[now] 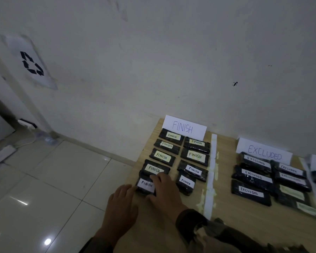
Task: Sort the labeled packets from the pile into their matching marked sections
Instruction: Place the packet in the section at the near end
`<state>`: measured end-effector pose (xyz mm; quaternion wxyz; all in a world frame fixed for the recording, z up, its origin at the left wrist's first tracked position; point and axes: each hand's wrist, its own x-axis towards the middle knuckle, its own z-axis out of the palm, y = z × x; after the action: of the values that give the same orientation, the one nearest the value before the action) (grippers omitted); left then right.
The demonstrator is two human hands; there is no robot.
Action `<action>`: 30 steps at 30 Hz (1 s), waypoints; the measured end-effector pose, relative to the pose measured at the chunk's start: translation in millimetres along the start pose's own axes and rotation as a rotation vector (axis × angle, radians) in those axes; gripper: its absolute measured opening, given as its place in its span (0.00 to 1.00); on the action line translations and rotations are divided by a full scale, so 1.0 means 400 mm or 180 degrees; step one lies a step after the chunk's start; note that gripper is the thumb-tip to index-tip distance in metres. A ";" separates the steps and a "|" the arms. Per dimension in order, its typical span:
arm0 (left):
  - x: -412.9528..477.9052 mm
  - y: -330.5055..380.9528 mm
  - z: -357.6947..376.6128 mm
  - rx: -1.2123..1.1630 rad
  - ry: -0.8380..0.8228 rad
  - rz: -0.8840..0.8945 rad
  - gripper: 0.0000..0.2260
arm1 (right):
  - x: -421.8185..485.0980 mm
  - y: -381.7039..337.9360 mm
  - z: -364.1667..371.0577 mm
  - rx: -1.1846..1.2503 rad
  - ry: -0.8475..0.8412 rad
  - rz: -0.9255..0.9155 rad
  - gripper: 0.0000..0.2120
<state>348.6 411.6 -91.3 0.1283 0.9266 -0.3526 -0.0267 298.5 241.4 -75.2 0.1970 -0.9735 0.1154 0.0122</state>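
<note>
Plain indoor room, white wall (153, 61), tiled floor (53, 179), recycling sign (31, 63)

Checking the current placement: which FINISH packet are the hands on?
The left column's nearest packet, white-labelled; the left hand and right hand both touch it.

white wall (171, 52), glossy tiled floor (44, 189)
</note>
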 end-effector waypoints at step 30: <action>0.044 0.553 0.101 -0.1150 -0.1408 0.0561 0.16 | -0.448 0.413 -0.215 0.0622 -0.0824 0.1461 0.26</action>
<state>213.2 232.1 -72.8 0.2131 0.8262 -0.4406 -0.2790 84.3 99.4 -46.3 0.2951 -0.8886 0.3074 0.1696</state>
